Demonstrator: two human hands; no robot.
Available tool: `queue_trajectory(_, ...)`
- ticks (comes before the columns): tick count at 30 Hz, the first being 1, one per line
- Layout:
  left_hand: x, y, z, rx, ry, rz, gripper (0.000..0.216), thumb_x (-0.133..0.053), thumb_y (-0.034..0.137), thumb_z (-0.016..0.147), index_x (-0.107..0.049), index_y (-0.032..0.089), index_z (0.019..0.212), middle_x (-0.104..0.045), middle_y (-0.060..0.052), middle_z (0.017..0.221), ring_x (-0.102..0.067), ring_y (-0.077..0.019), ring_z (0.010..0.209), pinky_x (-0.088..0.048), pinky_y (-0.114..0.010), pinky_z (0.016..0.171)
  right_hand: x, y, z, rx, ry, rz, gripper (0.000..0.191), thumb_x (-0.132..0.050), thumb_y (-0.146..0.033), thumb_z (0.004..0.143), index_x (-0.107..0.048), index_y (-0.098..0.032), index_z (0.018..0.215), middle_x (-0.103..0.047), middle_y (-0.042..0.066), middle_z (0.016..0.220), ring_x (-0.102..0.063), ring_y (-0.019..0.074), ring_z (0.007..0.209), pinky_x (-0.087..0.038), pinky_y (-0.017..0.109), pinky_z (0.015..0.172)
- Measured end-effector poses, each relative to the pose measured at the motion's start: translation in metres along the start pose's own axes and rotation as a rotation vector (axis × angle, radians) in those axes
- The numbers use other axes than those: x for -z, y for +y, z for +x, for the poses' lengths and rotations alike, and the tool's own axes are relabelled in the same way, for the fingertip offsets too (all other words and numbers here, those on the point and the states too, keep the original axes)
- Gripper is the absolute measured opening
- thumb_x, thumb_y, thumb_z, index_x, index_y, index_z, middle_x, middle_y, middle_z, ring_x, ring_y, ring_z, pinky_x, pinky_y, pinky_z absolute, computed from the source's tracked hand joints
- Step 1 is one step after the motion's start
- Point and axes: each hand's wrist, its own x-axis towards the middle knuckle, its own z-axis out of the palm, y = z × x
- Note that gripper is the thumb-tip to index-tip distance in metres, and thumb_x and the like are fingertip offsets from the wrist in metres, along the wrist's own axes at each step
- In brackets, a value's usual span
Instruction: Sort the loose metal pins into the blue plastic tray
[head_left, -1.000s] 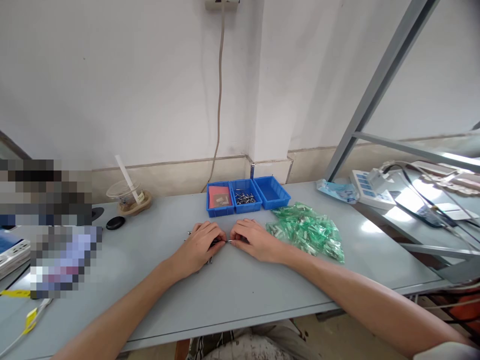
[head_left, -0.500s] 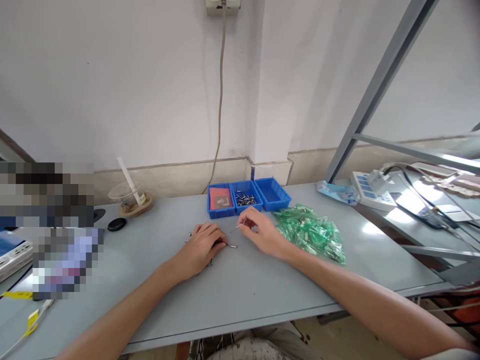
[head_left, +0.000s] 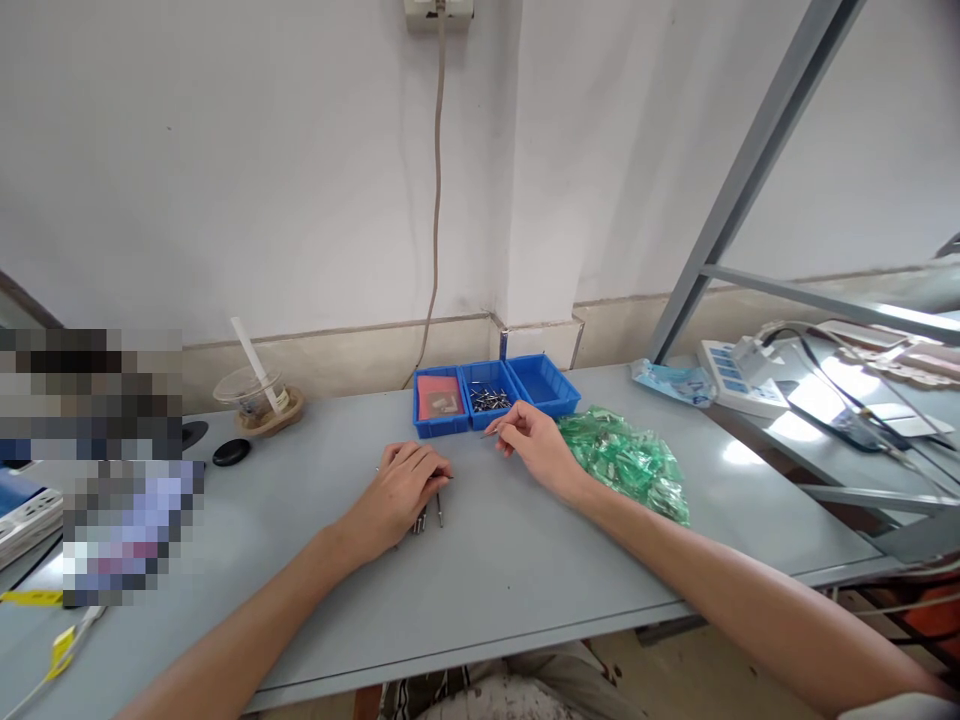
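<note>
Tabletop (head_left: 555,560) before pale wall (head_left: 300,180)

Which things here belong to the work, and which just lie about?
Likely work:
small metal parts by the left hand
middle blue bin holding similar parts
green plastic bags

Seemingly lying about:
clear plastic cup
black oval object
blue packet

On table (head_left: 495,570), along wall (head_left: 300,180): left bin (head_left: 442,430), middle bin (head_left: 493,417), right bin (head_left: 546,384), side by side. Packet (head_left: 435,395) in left bin; rods (head_left: 491,399) in middle one. Left hand (head_left: 407,487) before left bin, loose rods (head_left: 419,522) partly beneath and in front. Right hand (head_left: 534,447) before middle and right bins, single rod (head_left: 487,434) between fingertips. Bag (head_left: 630,460) right of right hand. Cup (head_left: 259,398) on coaster (head_left: 291,414), back left; disc (head_left: 231,452) at coaster's front left.
</note>
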Motion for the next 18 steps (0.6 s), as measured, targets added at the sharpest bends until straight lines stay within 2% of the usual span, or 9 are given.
queue_trajectory(3, 0.0028, 0.0001, 0.0013, -0.010, 0.026, 0.030, 0.024, -0.040, 0.027, 0.114, -0.062, 0.025, 0.123, -0.071, -0.005, 0.113, -0.059, -0.0233, 0.106, -0.039, -0.042, 0.100, 0.0010, -0.0007, 0.0007, -0.033, 0.022, 0.009, 0.015, -0.064, -0.025, 0.085, -0.050, -0.023, 0.078, -0.079, 0.005, 0.095, -0.066, 0.0149, 0.070, -0.052, 0.029, 0.063)
queue_trajectory(7, 0.0031, -0.0031, 0.0017, -0.010, 0.081, 0.063, 0.023, -0.042, 0.026, 0.114, -0.066, 0.026, 0.115, -0.071, -0.004, 0.111, -0.060, -0.0223, 0.106, -0.037, -0.042, 0.100, 0.0007, -0.0030, 0.0014, -0.073, 0.047, 0.037, 0.013, -0.063, -0.030, 0.088, -0.052, -0.023, 0.084, -0.078, 0.003, 0.085, -0.063, 0.0135, 0.061, -0.050, 0.028, 0.058)
queue_trajectory(10, 0.0017, -0.0059, 0.0016, 0.006, 0.123, 0.048, 0.020, -0.045, 0.027, 0.113, -0.065, 0.025, 0.113, -0.072, -0.003, 0.112, -0.062, -0.0224, 0.108, -0.037, -0.042, 0.101, 0.0007, -0.0036, 0.0012, -0.095, 0.041, 0.044, 0.019, -0.063, -0.039, 0.092, -0.053, -0.023, 0.089, -0.076, 0.002, 0.079, -0.061, 0.0133, 0.057, -0.050, 0.027, 0.056)
queue_trajectory(15, 0.0039, -0.0044, 0.0033, 0.125, 0.178, -0.047, 0.018, -0.053, 0.033, 0.110, -0.068, 0.026, 0.106, -0.073, -0.003, 0.112, -0.061, -0.0238, 0.108, -0.041, -0.042, 0.099, 0.0012, -0.0019, -0.0004, -0.090, 0.001, 0.029, 0.024, -0.062, -0.045, 0.095, -0.053, -0.024, 0.091, -0.074, 0.000, 0.079, -0.060, 0.0127, 0.058, -0.049, 0.027, 0.057)
queue_trajectory(18, 0.0076, -0.0029, 0.0049, 0.219, 0.218, -0.179, 0.018, -0.058, 0.039, 0.107, -0.071, 0.027, 0.103, -0.073, -0.002, 0.110, -0.062, -0.0230, 0.104, -0.047, -0.036, 0.088, 0.0015, -0.0006, -0.0010, -0.078, -0.016, 0.017, 0.024, -0.061, -0.046, 0.096, -0.053, -0.024, 0.093, -0.074, 0.000, 0.080, -0.060, 0.0124, 0.057, -0.048, 0.027, 0.057)
